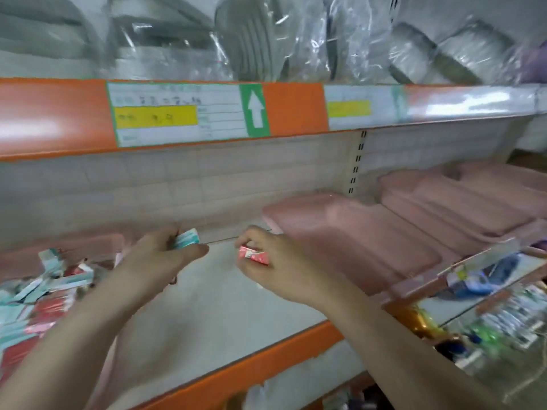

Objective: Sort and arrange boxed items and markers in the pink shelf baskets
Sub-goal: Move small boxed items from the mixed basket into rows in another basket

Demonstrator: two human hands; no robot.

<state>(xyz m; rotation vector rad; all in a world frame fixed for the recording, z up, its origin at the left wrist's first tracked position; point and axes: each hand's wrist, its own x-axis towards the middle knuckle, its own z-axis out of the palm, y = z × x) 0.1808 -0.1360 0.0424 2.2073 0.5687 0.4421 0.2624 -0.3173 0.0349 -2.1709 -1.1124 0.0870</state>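
Note:
My left hand (165, 255) grips a small teal-and-white box (186, 238) above the white shelf board (207, 306). Just to its right, my right hand (275, 261) pinches a small red-and-white box (254, 255). At the far left a pink basket (17, 261) holds a jumble of several teal and red boxes (44, 294). To the right stand pink baskets (355, 232), turned so their smooth sides show, with more pink baskets (461, 199) behind. The view is blurred by motion.
An orange shelf edge with a price label (177, 113) runs overhead, and plastic-wrapped grey goods (251, 34) sit above it. The shelf's orange front lip (266, 359) is below my arms. Packaged items (488, 306) fill the lower right shelf.

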